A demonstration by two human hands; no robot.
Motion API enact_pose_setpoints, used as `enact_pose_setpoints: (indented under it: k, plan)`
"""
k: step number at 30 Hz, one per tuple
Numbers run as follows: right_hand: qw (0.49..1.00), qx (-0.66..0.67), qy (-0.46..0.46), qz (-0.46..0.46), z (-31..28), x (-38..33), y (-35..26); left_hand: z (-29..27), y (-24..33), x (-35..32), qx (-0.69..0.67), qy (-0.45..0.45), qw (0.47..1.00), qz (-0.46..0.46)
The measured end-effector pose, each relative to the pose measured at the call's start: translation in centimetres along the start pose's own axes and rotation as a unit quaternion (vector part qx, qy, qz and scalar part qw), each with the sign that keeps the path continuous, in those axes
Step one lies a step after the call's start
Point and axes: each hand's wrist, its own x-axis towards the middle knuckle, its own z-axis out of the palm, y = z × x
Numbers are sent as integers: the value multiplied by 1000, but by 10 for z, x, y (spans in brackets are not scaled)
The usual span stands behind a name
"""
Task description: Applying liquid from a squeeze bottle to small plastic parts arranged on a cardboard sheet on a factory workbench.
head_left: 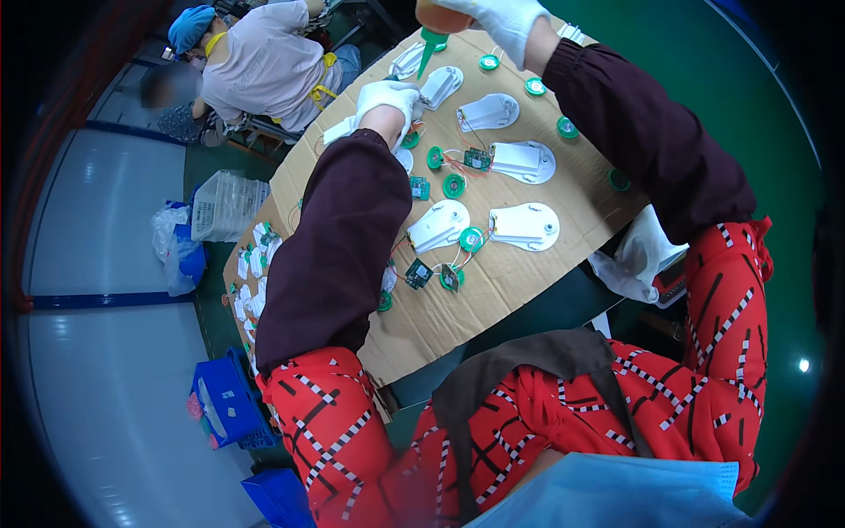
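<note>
Head view: cardboard-covered table (528, 282), grey floor (97, 352); right hand (493, 22) grasping green-nozzled bottle (437, 22); left hand (385, 99) unclear

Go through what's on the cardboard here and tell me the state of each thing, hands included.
Left hand: gloved, pressing down on a white shell.
Right hand: gloved, gripping the squeeze bottle.
Squeeze bottle: tilted, green nozzle pointing down.
White shells: lying open.
Circuit boards: bare, wired to green discs.

Both your arms are reaching forward, dark maroon sleeve covers running down to the wrists. Your left hand (385, 99), in a white glove, is pressing down with fingers curled. Your right hand (497, 19), gloved too, is lifting higher at the top edge, fingers wrapping closed, wrist bending downward.
</note>
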Motion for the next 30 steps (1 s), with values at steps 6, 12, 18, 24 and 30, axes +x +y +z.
enact_pose_setpoints:
  k: [6,12,18,24,30]
  plan:
    - [995,-96,13,1,-23,-12,-15,38,33,-15,-30,4,999,-10]
    - [982,-184,28,22,-5,-11,-5,20,28,-24,-49,46,997,-23]
    - [995,-64,-60,48,-10,-13,6,28,20,-16,-53,49,997,-35]
    - [986,-134,-72,68,-8,-15,0,29,19,-17,-25,62,997,-43]
    - [991,-119,-53,29,-18,-20,1,28,15,-12,-20,59,998,-33]
